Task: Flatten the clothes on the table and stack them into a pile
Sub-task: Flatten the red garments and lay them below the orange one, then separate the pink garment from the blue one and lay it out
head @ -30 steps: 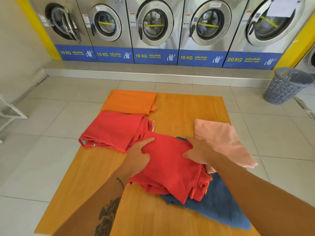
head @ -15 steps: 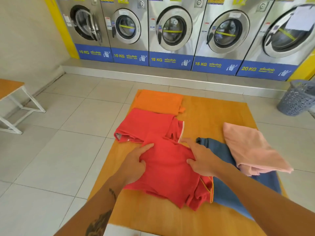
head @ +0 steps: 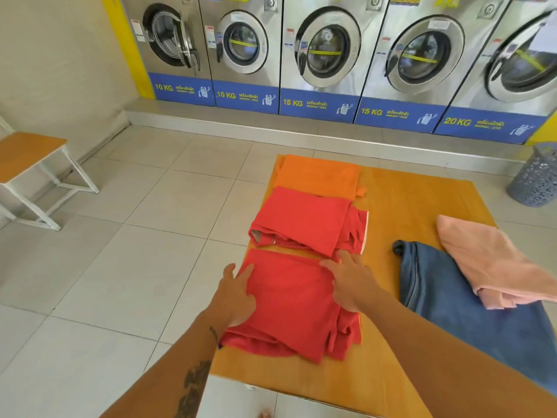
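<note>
A folded red garment (head: 291, 306) lies at the near left of the wooden table (head: 416, 206). My left hand (head: 236, 295) rests flat on its left edge, fingers spread. On its upper right part my right hand (head: 351, 282) presses flat. Behind it lies a second folded red garment (head: 304, 221), and behind that a folded orange cloth (head: 319, 175). To the right, blue jeans (head: 470, 309) lie spread out, with a folded pink cloth (head: 494, 260) partly on top of them.
A row of washing machines (head: 319, 52) lines the far wall. A grey perforated laundry basket (head: 535, 176) stands on the floor at the right. A wooden bench with white legs (head: 33, 173) is at the left. Tiled floor surrounds the table.
The near red garment has been slid left off the jeans to the table's near left, below the other red one. Both hands have gone from gripping it to lying flat on it.
</note>
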